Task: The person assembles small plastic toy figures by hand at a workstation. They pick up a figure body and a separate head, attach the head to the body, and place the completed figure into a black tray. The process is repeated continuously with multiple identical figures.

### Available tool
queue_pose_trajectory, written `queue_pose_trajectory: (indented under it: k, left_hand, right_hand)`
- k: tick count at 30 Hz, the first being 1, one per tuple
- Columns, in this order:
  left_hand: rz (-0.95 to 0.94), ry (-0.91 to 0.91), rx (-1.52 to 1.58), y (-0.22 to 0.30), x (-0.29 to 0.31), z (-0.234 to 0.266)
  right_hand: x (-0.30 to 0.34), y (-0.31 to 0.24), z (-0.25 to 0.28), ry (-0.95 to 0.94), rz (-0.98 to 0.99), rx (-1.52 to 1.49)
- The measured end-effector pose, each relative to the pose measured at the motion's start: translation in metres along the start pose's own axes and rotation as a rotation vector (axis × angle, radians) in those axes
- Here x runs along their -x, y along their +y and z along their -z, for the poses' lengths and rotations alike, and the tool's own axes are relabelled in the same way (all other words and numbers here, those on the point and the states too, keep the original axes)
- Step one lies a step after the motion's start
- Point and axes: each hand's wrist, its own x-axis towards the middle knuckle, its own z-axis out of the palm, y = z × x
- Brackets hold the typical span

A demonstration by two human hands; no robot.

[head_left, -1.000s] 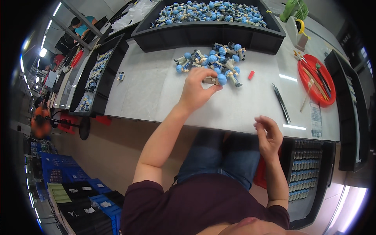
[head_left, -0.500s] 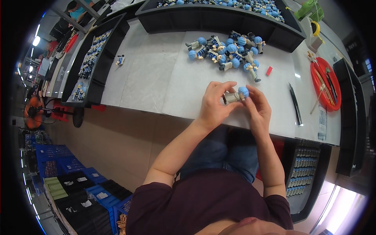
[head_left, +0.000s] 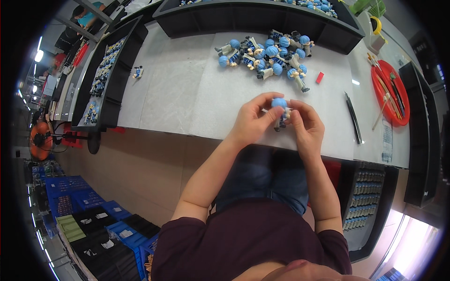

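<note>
We hold a small figurine with a ribbed, light-blue head and a darker blue body; our fingers cover much of it. It is upright, head at the top, between our hands near the table's front edge.

Our left hand pinches it between thumb and fingers. Our right hand curls in from the other side, fingertips at the figurine's flank; we cannot tell whether they grip it. Both forearms reach forward, elbows bent.

On the pale table, just beyond our hands, lies a loose pile of similar figurines, with a red block beside it. Behind stands a black bin of more. To the right, a red tray holds brushes. Far left, we see an orange fan and a co-worker.
</note>
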Motion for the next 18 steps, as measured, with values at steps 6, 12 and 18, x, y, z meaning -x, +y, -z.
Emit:
queue_pose_trajectory:
  k: [6, 12, 18]
  left_hand:
    - [-0.018, 0.085, 0.228, -0.0029, -0.0045, 0.0094]
    - [-0.011, 0.1, 0.289, 0.0022, -0.0023, 0.009]
    - [-0.006, 0.147, 0.245, 0.0019, -0.0017, 0.0069]
  right_hand:
    - [0.0022, -0.0034, -0.0035, -0.126, 0.016, 0.164]
    - [0.0033, 0.0004, -0.0017, -0.113, -0.039, 0.101]
    - [0.0029, 0.0029, -0.0015, -0.129, -0.05, 0.075]
